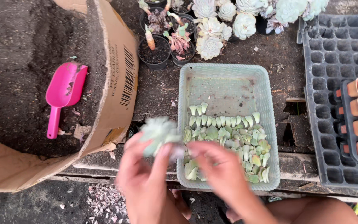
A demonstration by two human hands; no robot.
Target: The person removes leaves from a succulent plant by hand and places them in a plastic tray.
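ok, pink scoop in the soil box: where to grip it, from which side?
Grip the pink scoop by its narrow straight handle, which points toward the person at the near end. Come from above, fingers across the handle; the wide bowl lies flat on the soil, and nothing covers the handle.

Scoop (65, 93) in box (117, 70) left of basket (228, 83); cell tray (332, 62) right, pots (162, 45) behind.

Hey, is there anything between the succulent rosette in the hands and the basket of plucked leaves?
Nothing visible. The pale green succulent rosette, held by the left hand, sits right beside the rim of the pale green plastic basket. The right hand hovers over the basket's near corner, blurred.
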